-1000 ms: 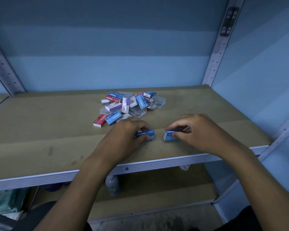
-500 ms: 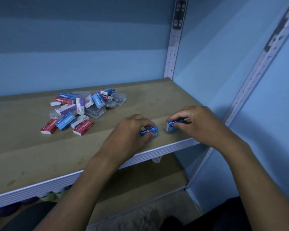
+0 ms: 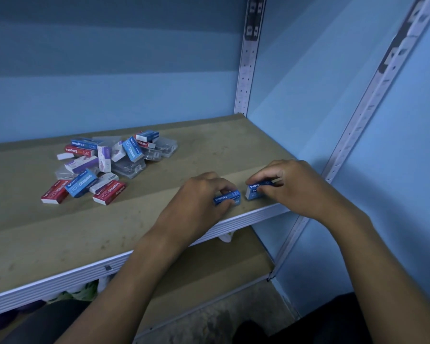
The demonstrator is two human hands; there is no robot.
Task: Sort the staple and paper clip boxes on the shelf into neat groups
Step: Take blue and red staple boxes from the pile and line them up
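A blue wall stood behind a metal rack, and the brown shelf [image 3: 209,150] ran from the left to the corner on the right. On the far left part of it lay the pile [image 3: 107,165], a mix of blue, red and purple boxes with some clear plastic cases, all crossing each other without order.

Near the front edge, at the right, each hand had one blue box. The left hand [image 3: 199,194] was closed over the left box [image 3: 227,197], thumb on the near side and fingers on the far side, so only its right end with the word "Staples" showed past the grip. The right hand [image 3: 291,187] pinched the right box [image 3: 257,191] from above with its fingertips; the left end of that box stuck out beyond the grip. Both boxes seemed to rest on the shelf, or very close to it, and a small gap was between them.

I judged that the step in hand was the start of the blue group: two boxes of the same kind set down side by side, well apart from the pile. The sorting was only at its beginning, because most boxes were not yet sorted. The next move would call for closing the gap so the two sit parallel and touching, with care for the front edge, which was just beside them, and then for releasing both.
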